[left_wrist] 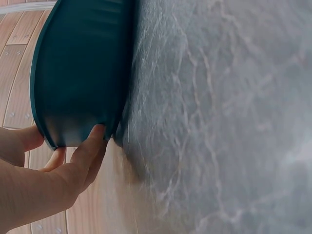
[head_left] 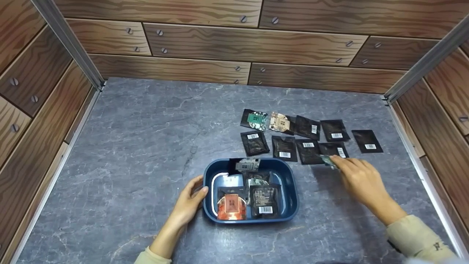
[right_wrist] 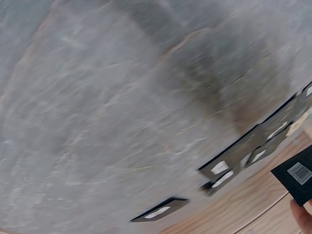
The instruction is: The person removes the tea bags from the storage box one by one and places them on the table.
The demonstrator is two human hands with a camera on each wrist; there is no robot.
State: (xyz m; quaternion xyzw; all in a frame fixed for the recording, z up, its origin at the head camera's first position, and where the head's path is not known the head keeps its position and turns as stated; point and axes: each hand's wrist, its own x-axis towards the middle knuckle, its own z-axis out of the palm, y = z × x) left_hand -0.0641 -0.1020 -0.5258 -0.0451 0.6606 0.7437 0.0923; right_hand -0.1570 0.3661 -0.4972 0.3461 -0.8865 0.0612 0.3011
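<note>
My left hand (head_left: 187, 202) grips the left end of a blue plastic tub (head_left: 295, 194). In the left wrist view the thumb is at the rim and the fingertips (left_wrist: 97, 130) press the outer wall. Inside the tub lie several sachets, among them an orange-fronted sachet (head_left: 231, 207) and a black barcoded sachet (head_left: 265, 201); a grey-labelled sachet (head_left: 247, 166) leans at the back wall. To the right, my right hand (head_left: 361, 181) pinches another small sachet (right_wrist: 297, 176) above the table, its dark barcoded side showing in the right wrist view.
Behind and right of the tub, several sachets lie flat in two rough rows, including a green-labelled sachet (head_left: 254, 119) and a beige one (head_left: 281, 123). A lone black sachet (head_left: 367, 141) lies farthest right. Wood-patterned walls (head_left: 220, 40) border the grey marbled table (head_left: 139, 146).
</note>
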